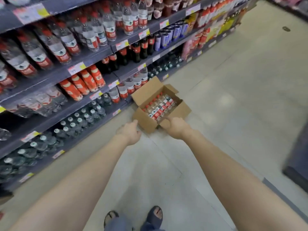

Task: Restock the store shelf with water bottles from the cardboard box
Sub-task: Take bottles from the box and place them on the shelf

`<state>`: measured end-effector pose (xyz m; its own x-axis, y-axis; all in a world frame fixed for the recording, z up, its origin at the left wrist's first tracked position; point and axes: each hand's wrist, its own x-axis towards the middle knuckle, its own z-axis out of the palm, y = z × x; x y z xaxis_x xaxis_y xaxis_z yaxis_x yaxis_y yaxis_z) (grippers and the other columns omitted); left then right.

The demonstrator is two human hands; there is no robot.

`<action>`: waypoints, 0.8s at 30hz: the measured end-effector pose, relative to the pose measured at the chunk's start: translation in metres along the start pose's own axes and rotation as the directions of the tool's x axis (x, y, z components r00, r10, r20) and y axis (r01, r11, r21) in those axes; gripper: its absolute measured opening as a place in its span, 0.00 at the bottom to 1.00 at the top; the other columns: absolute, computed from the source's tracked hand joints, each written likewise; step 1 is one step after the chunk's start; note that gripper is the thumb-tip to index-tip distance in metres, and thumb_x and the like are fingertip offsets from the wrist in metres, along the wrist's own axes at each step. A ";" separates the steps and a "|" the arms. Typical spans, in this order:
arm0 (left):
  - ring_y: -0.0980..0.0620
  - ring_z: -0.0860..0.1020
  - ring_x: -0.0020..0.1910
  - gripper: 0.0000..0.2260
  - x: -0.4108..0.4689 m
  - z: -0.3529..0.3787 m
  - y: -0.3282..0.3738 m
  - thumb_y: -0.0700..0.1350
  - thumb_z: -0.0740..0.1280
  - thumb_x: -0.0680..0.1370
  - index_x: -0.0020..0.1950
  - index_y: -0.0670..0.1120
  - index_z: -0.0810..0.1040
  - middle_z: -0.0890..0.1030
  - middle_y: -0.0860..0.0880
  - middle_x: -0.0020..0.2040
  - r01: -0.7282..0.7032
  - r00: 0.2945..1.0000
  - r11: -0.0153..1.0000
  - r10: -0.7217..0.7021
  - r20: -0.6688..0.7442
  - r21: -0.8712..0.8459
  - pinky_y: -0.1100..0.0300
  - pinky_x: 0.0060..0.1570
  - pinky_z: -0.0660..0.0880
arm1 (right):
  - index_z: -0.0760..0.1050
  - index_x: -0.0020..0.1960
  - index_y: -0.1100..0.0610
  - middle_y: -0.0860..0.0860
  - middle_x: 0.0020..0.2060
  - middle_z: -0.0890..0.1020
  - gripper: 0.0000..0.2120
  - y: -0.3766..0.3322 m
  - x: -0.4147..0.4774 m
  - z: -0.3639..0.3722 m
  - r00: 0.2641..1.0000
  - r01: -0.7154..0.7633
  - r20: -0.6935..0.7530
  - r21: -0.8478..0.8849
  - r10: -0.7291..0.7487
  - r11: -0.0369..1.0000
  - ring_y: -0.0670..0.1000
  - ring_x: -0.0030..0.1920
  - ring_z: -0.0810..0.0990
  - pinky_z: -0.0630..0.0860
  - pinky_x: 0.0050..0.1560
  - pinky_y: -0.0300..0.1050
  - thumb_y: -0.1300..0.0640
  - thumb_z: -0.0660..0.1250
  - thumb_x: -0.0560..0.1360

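On floor [233,97], cardboard box [146,121], water bottles [160,106] part-hidden

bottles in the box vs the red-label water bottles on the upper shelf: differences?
Box bottles lie on their sides, packed tight in the cardboard box on the floor; shelf bottles stand upright in rows. Box bottles look smaller, though they are farther off. Both: clear, red caps, red labels.

Bare left hand [129,133], right hand [176,129] and forearms [80,179] go with blue trousers [115,224] and dark open-toed slippers [154,215].
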<state>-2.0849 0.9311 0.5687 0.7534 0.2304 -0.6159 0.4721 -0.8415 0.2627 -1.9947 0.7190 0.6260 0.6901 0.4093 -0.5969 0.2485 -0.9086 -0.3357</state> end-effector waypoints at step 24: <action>0.40 0.81 0.63 0.16 0.331 -0.118 0.135 0.51 0.61 0.83 0.66 0.44 0.80 0.82 0.42 0.65 0.334 0.926 0.871 -0.231 0.298 -0.361 0.56 0.58 0.76 | 0.68 0.74 0.53 0.51 0.65 0.79 0.32 0.054 0.399 -0.200 0.940 -0.039 0.332 -0.137 0.083 0.990 0.58 0.64 0.79 0.75 0.60 0.46 0.43 0.66 0.72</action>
<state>-1.7176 0.9512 0.4882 0.4522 0.2627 -0.8524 0.8277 -0.4797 0.2912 -1.5700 0.8167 0.5160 0.4438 0.3368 -0.8304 0.3125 -0.9267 -0.2089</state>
